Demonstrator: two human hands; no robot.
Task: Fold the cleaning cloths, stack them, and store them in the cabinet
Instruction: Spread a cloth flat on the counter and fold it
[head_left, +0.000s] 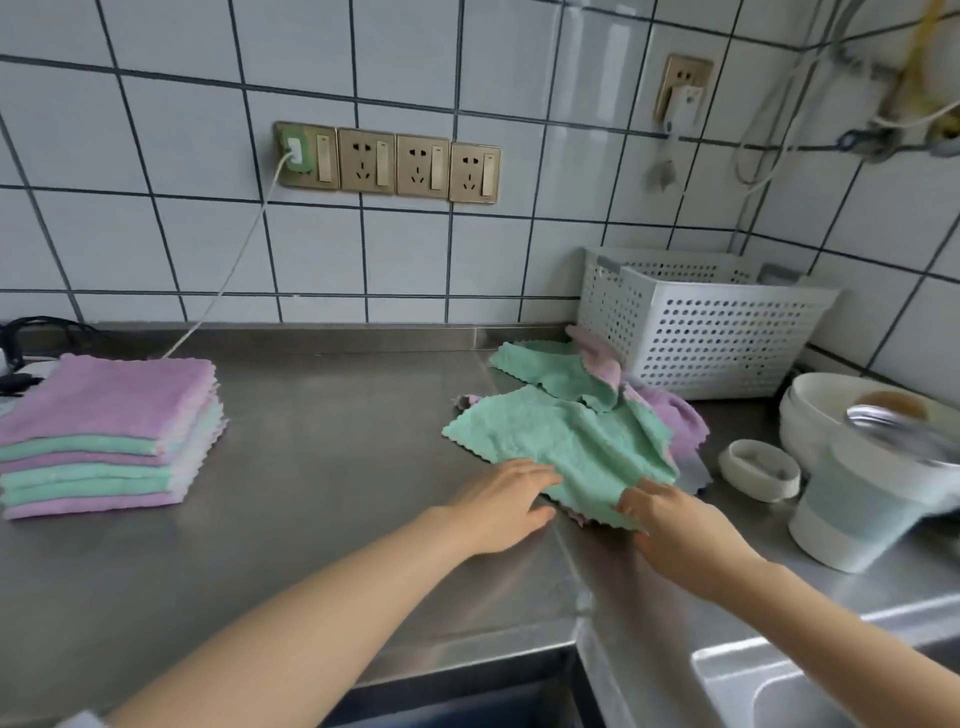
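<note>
Green cloth (566, 441) near edge under both hands; folded stack (104, 436) well apart.

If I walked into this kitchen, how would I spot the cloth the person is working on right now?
Start at the white perforated basket against the tiled wall on the right of the steel counter. Just in front lies a loose heap of cloths; the one meant is the green cloth nearest the counter's edge. Unlike its neighbours, both hands touch its near edge.

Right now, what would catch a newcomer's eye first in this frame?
Both hands, left hand and right hand, meet on a loose green cloth atop an unfolded heap beside the white basket. A neat stack of folded cloths, purple and green, sits far left on the steel counter.
</note>
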